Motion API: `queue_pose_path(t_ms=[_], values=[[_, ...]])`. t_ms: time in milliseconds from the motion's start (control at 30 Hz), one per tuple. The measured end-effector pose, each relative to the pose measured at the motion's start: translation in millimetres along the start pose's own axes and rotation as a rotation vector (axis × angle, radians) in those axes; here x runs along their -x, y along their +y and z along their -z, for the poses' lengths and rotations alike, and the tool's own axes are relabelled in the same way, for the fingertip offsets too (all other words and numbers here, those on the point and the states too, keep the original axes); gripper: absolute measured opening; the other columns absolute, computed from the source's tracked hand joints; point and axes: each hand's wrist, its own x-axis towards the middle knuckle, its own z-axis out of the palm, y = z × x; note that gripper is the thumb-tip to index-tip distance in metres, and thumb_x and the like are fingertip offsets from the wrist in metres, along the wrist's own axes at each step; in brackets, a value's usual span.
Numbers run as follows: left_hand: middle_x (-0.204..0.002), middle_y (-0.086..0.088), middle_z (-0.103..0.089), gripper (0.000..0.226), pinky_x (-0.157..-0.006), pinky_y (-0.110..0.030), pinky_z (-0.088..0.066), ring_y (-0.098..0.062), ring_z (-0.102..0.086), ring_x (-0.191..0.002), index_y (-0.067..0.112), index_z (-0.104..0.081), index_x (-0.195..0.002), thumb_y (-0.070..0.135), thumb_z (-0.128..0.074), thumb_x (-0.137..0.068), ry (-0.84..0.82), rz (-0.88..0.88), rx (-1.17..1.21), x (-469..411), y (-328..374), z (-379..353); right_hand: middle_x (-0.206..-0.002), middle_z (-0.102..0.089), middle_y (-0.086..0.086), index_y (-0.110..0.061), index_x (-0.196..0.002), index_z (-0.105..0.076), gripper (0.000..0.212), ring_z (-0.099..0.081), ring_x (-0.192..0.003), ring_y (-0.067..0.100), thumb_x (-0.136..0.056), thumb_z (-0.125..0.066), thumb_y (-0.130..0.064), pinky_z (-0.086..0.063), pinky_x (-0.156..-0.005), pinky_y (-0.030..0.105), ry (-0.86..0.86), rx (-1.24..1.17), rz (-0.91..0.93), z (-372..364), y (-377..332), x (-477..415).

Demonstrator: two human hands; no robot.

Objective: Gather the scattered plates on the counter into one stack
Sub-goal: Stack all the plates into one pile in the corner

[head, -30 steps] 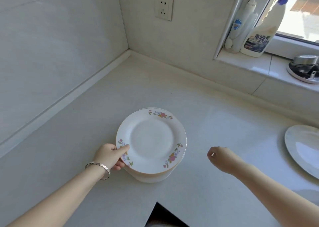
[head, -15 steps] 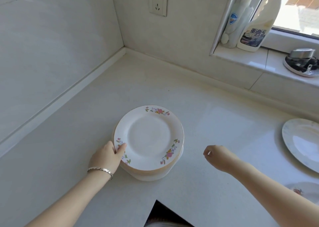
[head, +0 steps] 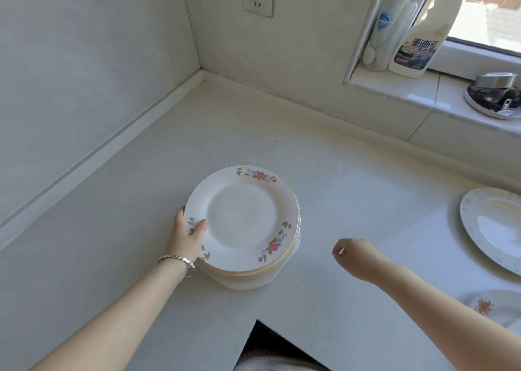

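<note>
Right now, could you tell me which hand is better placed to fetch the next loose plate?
Right. The right hand is free and nearer the pale plate; the left hand grips the stack.

Stack (head: 242, 224) is sitting mid-bench (head: 352, 201), left hand (head: 187, 236) touching its left rim. Right hand (head: 356, 259) is hovering right of stack, apart from it. Two plates are lying at bench's right edge: far one (head: 496, 227), near one (head: 496, 306). Bottles (head: 408, 29) are standing on sill (head: 417, 89) behind.
</note>
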Motion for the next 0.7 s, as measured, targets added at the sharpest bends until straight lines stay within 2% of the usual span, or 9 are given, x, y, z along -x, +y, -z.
queue_pose_path(t_ms=[100, 167, 200, 267, 367, 433, 533, 600, 700], values=[[-0.108, -0.006, -0.055, 0.043, -0.080, -0.029, -0.039, -0.028, -0.058, -0.102, 0.006, -0.038, -0.131, 0.016, -0.052, -0.092, -0.026, 0.000, -0.174, -3, 3, 5, -0.116, -0.063, 0.005, -0.016, -0.114, -0.060, 0.028, -0.061, -0.094, 0.020, -0.095, -0.040, -0.021, -0.047, -0.075, 0.026, -0.021, 0.005, -0.016, -3, 4, 0], [-0.128, -0.014, -0.051, 0.057, -0.091, -0.035, -0.041, -0.032, -0.052, -0.120, 0.002, -0.028, -0.139, 0.023, -0.051, -0.092, -0.033, -0.007, -0.333, -3, 8, 5, -0.116, -0.063, 0.005, -0.017, -0.113, -0.061, 0.028, -0.062, -0.093, 0.020, -0.094, -0.041, -0.021, -0.048, -0.076, 0.027, -0.022, 0.002, -0.029, -5, 6, 0], [-0.141, -0.019, -0.041, 0.065, -0.101, -0.039, -0.036, -0.033, -0.043, -0.130, 0.000, -0.022, -0.144, 0.028, -0.050, -0.093, 0.003, -0.040, -0.452, -2, 12, 4, -0.115, -0.063, 0.004, -0.017, -0.113, -0.061, 0.028, -0.061, -0.091, 0.020, -0.094, -0.041, -0.022, -0.049, -0.076, 0.028, -0.020, -0.003, -0.038, -5, 6, 1], [-0.149, -0.026, -0.030, 0.066, -0.110, -0.044, -0.027, -0.036, -0.030, -0.138, -0.001, -0.027, -0.143, 0.033, -0.048, -0.092, 0.115, -0.262, -0.633, 5, 24, -2, -0.113, -0.064, 0.004, -0.018, -0.111, -0.061, 0.027, -0.058, -0.084, 0.018, -0.093, -0.041, -0.022, -0.049, -0.076, 0.028, -0.010, -0.030, -0.067, -5, 8, 3], [-0.112, -0.022, -0.061, 0.042, -0.092, -0.036, -0.041, -0.032, -0.054, -0.106, -0.001, -0.059, -0.112, 0.026, -0.045, -0.083, 0.113, -0.736, -0.590, 18, 47, -26, -0.110, -0.065, 0.002, -0.020, -0.103, -0.062, 0.024, -0.060, -0.081, 0.019, -0.092, -0.042, -0.022, -0.051, -0.076, 0.029, 0.023, -0.087, -0.124, -3, 18, 8], [-0.094, -0.011, -0.067, 0.023, -0.081, -0.035, -0.048, -0.026, -0.061, -0.087, 0.005, -0.062, -0.101, 0.015, -0.046, -0.089, -0.189, -0.722, -0.471, 36, 72, -49, -0.109, -0.065, 0.001, -0.022, -0.098, -0.061, 0.021, -0.061, -0.083, 0.020, -0.091, -0.041, -0.022, -0.051, -0.077, 0.029, 0.046, -0.118, -0.164, 0, 28, 14], [-0.081, -0.005, -0.068, 0.013, -0.078, -0.033, -0.052, -0.024, -0.064, -0.077, 0.016, -0.060, -0.090, 0.014, -0.047, -0.091, -0.645, -0.477, -0.486, 60, 93, -97, -0.108, -0.066, 0.001, -0.022, -0.098, -0.061, 0.021, -0.060, -0.084, 0.020, -0.090, -0.042, -0.021, -0.050, -0.077, 0.029, 0.086, -0.177, -0.221, 6, 52, 28], [-0.069, 0.004, -0.063, 0.020, -0.071, -0.028, -0.052, -0.020, -0.061, -0.070, 0.024, -0.053, -0.074, 0.014, -0.046, -0.091, -0.784, -0.418, -0.529, 72, 99, -134, -0.104, -0.068, 0.002, -0.020, -0.098, -0.063, 0.021, -0.060, -0.081, 0.020, -0.089, -0.043, -0.020, -0.051, -0.076, 0.029, 0.120, -0.226, -0.246, 10, 72, 40], [-0.069, 0.007, -0.061, 0.022, -0.069, -0.025, -0.048, -0.019, -0.062, -0.075, 0.025, -0.050, -0.070, 0.015, -0.044, -0.089, -0.894, -0.387, -0.623, 86, 102, -188, -0.096, -0.068, 0.001, -0.018, -0.102, -0.064, 0.024, -0.059, -0.078, 0.019, -0.090, -0.043, -0.019, -0.050, -0.074, 0.028, 0.163, -0.278, -0.280, 18, 111, 59]])
